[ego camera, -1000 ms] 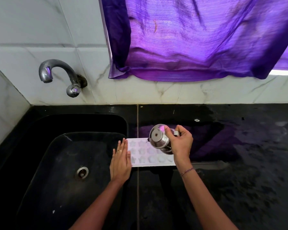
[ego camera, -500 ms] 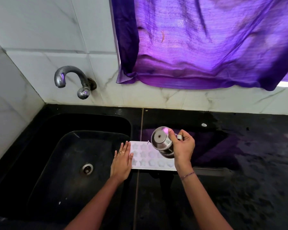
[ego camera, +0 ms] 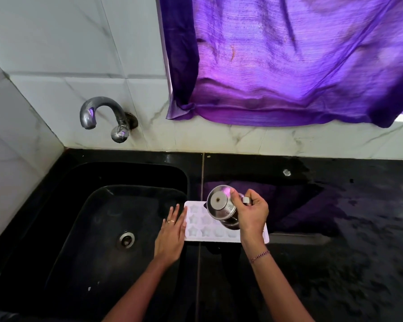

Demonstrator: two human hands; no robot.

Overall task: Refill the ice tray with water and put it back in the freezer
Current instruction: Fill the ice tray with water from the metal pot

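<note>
A white ice tray (ego camera: 197,225) with star-shaped cells lies flat on the black counter, just right of the sink. My left hand (ego camera: 171,233) rests flat against the tray's left end, fingers straight. My right hand (ego camera: 250,211) grips a small steel cup (ego camera: 220,206) by its handle and holds it tipped steeply over the tray's middle, its base turned toward me. The cup and my right hand hide the tray's right part. No stream of water can be made out.
A black sink (ego camera: 102,228) with a drain (ego camera: 126,238) lies at the left, under a steel tap (ego camera: 102,115) on the tiled wall. Wet black counter (ego camera: 335,252) stretches right. A purple curtain (ego camera: 289,66) hangs above the counter.
The camera has tilted up and turned slightly left, so the scene sits lower and further right in the frame. Both hands, cup and tray keep nearly the same pose.
</note>
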